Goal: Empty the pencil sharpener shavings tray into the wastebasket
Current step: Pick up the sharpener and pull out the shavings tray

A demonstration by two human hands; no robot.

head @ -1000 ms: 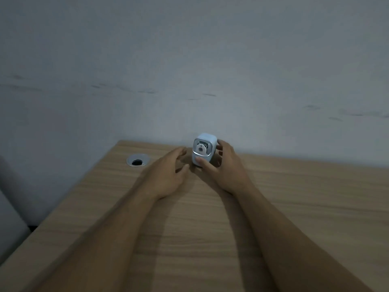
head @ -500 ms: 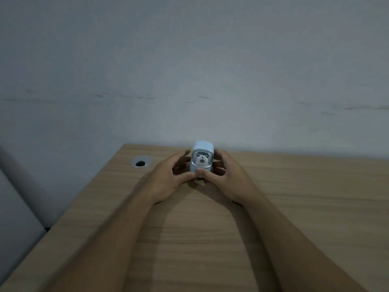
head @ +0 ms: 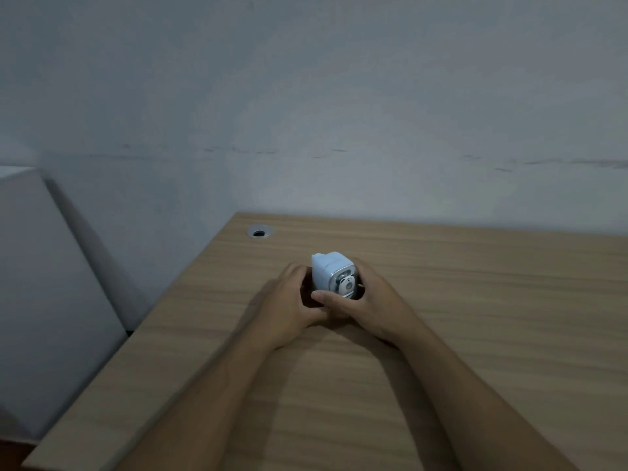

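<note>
A small pale blue pencil sharpener [head: 329, 269] with a silver front plate and a bear picture is held over the wooden desk [head: 475, 317]. My right hand [head: 368, 302] wraps its right side, thumb across the lower front. My left hand [head: 292, 302] cups its left side and bottom. The sharpener is tilted, its front facing me and to the right. Its shavings tray is hidden by my fingers. No wastebasket is in view.
A round metal cable grommet [head: 259, 232] sits near the desk's far left corner. A grey wall stands right behind the desk. A white panel [head: 40, 294] rises beside the desk's left edge.
Both hands closed around the sharpener and drew it nearer to me, turning it so its front faces right. The view shifted left, showing more of the white panel.
</note>
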